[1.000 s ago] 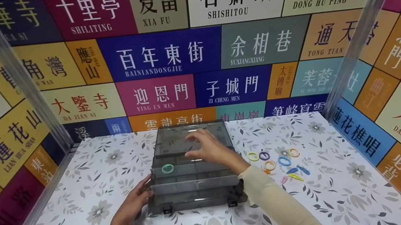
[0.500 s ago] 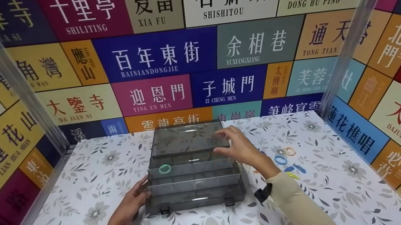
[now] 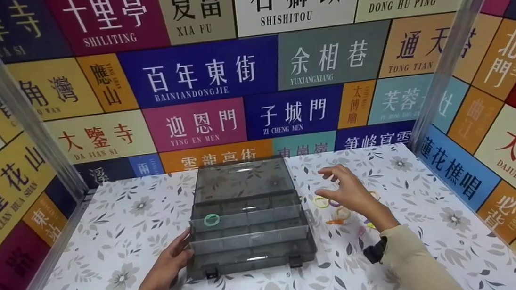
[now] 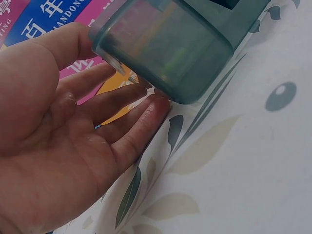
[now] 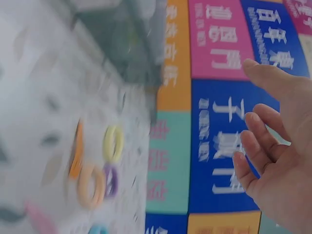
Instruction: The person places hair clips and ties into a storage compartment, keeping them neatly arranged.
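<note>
1. Your left hand (image 3: 167, 262) rests against the left side of a dark, see-through box (image 3: 252, 259). The left wrist view shows the fingers nearly straight, with thumb and fingertips touching that side.

2. Your right hand (image 3: 350, 193) hangs in the air to the right of the box, thumb and fingers spread well apart, holding nothing.

3. The box stands on the table in front of you, its lid (image 3: 242, 182) turned back at the far side. Two black latches (image 3: 211, 272) show along the near edge, and clear dividers (image 3: 274, 236) run across the inside.

4. One mint-green ring (image 3: 205, 221) sits in the left half of the box, at the rear divider; which side of that divider it lies on cannot be told.

5. Loose on the table right of the box, near your right hand, lie a yellow ring (image 5: 107, 144), a purple ring (image 5: 115, 181), a peach ring (image 5: 83, 187), a slender orange piece (image 5: 76, 151) and a pink piece (image 5: 41, 218). The right wrist view blurs them.

6. Grey leaves and flowers pattern the white tablecloth (image 3: 91, 237). Coloured panels (image 3: 198, 65) with Chinese characters line the walls.
</note>
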Demonstrator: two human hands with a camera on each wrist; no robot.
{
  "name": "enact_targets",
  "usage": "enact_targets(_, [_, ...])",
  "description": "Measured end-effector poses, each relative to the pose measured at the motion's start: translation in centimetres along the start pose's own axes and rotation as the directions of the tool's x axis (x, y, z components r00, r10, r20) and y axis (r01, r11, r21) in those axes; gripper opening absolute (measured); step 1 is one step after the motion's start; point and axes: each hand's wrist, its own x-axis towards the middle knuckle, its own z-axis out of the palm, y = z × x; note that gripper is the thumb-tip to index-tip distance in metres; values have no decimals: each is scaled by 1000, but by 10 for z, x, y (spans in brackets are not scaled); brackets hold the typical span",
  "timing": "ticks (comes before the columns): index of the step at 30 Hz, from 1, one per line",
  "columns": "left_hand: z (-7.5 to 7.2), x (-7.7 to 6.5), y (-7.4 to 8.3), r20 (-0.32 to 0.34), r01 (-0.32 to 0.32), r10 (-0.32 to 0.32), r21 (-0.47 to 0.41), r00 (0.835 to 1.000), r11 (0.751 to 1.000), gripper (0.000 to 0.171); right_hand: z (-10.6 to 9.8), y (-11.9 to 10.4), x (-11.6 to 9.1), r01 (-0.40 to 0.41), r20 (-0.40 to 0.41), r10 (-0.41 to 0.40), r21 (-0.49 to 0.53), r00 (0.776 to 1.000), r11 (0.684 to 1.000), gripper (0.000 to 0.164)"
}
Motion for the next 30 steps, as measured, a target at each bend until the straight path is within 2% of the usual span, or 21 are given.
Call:
enact_targets(8, [-1,0,0,-5,-11,11,9,1000,1000,62,-25,44,-10,-85,-15,85,-8,996,996,57])
enact_targets(16, [-2,1,-2,-3,-21,21,16,1000,1000,61,-40,80,-17,-214,16,215,-6,977,977,66])
enact_targets(24, [-2,0,-1,-3,-21,21,17,1000,1000,61,-49,106,-22,-350,49,349,4,936,937,70])
enact_targets(30, [0,0,-1,-13,-1,1,5,1000,1000,61,-53,123,-29,-490,105,483,67,869,869,80])
